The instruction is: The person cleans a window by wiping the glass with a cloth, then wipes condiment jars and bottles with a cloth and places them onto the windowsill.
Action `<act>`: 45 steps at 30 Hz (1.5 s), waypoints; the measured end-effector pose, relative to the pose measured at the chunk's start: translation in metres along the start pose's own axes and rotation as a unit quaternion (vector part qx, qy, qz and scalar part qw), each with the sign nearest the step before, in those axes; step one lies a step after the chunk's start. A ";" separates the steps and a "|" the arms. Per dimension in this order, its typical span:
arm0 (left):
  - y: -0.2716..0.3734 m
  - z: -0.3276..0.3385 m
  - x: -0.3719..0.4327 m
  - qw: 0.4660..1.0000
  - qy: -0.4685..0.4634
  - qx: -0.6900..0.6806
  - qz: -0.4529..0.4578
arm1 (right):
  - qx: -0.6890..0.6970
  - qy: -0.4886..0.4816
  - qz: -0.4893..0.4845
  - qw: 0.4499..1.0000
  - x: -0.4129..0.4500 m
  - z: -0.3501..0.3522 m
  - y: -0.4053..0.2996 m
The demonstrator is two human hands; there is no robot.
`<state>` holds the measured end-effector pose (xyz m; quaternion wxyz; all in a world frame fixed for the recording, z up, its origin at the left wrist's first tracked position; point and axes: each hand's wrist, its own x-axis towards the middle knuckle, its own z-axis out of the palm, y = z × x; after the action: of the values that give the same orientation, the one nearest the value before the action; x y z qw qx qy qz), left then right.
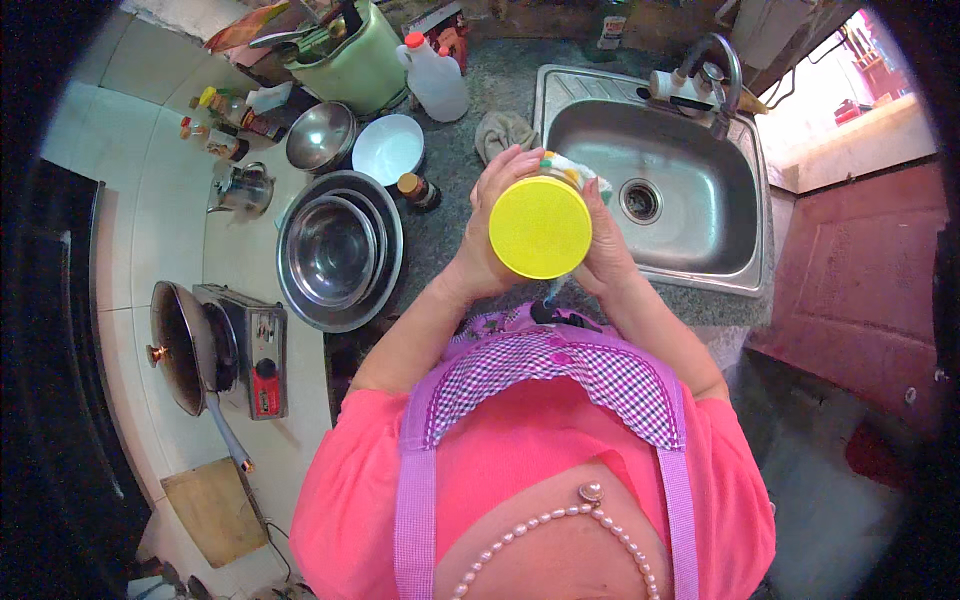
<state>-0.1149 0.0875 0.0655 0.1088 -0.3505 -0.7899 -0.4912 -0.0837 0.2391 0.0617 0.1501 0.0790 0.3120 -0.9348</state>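
Between my two hands is a jar with a round yellow lid [540, 227], held in front of my chest near the sink's left edge. My left hand [491, 225] wraps the jar's left side, its fingers reaching round the far side. On the right side my right hand [602, 244] grips it, thumb or finger raised beside the lid. A white patterned cloth [574, 171] with yellow and green spots shows just beyond the lid, close to the right fingers; whether it is held cannot be told. The lid hides most of the jar's body.
A steel sink [675, 277] with a tap [727, 90] lies at right. Nested metal bowls [341, 251], a white bowl [388, 150], a small brown-capped jar [418, 190], a plastic jug [436, 82] and a crumpled cloth [504, 135] stand leftward. Farther left, a lidded pan [180, 349] rests on a portable stove [262, 352].
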 end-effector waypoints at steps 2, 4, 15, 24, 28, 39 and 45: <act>0.002 0.005 -0.001 0.999 0.026 0.031 0.031 | -0.038 0.043 -0.018 0.998 -0.002 -0.001 -0.001; 0.005 0.007 0.000 0.998 0.042 0.048 0.020 | -0.081 0.072 -0.027 0.994 -0.002 -0.004 -0.003; 0.010 0.006 -0.011 0.991 0.034 0.005 -0.127 | -0.221 0.114 -0.216 0.944 -0.022 -0.026 -0.059; 0.017 0.015 -0.011 0.989 -0.004 -0.037 -0.146 | -0.690 0.074 -0.452 0.560 -0.020 0.031 -0.074; 0.028 0.011 -0.005 0.986 -0.034 -0.035 -0.159 | -0.545 -0.034 -0.375 0.749 -0.022 0.015 -0.040; 0.003 0.012 -0.017 0.984 -0.032 -0.088 -0.151 | -0.781 -0.048 -0.336 0.525 -0.029 0.042 -0.034; 0.018 0.007 -0.007 0.998 -0.015 0.039 -0.052 | -0.592 0.022 -0.314 0.742 0.000 0.001 -0.026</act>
<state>-0.0964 0.0955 0.0709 0.0844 -0.3115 -0.8274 -0.4596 -0.0924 0.2581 0.0767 -0.1421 -0.1080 0.8128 -0.5545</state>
